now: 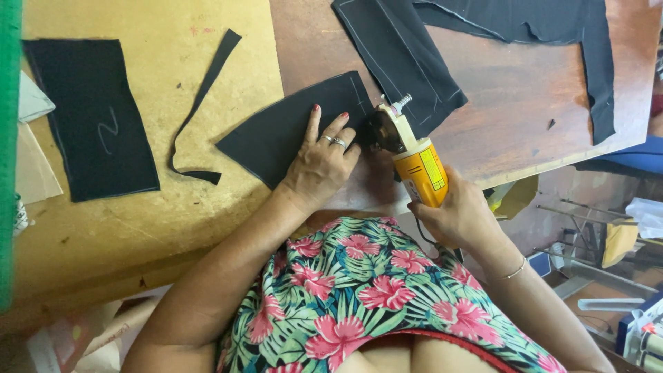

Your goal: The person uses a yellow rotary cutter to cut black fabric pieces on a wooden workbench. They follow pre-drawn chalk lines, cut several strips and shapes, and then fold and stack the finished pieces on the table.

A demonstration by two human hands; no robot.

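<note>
**Cutting bench, head view: black cloth under a hand-held rotary cutter**

Workbench surface is in two parts: a pale yellow board (159,41) on the person's left, a dark reddish wooden tabletop (525,90) on the right. Below the bench edge, on the right, a cluttered floor area with metal rods and bags, too jumbled to identify.

Left hand (321,162): lies flat, palm down, on a black fabric piece (276,138) that straddles the seam between the two surfaces. Fingers spread and extended, pressing the cloth to the bench; rings on two fingers, red nail polish. Fingertips lie just beside the cutter head.

Right hand (459,214): wrapped around the yellow-orange body of an electric rotary cutter (411,155), fingers curled shut around the handle. A thin bracelet sits at the wrist. The cutter's dark round blade end meets the right edge of the held fabric piece, near a faint chalk line at its corner. A dark cord runs down from the tool's rear.

Other cloth on the bench:
- black rectangle with a chalk mark (93,117), far left on the yellow board, well apart from the hands
- narrow black offcut strip (200,103), between the rectangle and the held piece
- large black piece with chalk outlines (407,55), top centre, just beyond the cutter
- long black L-shaped piece (594,62), top right

The person wears a floral-print top (373,290).
</note>
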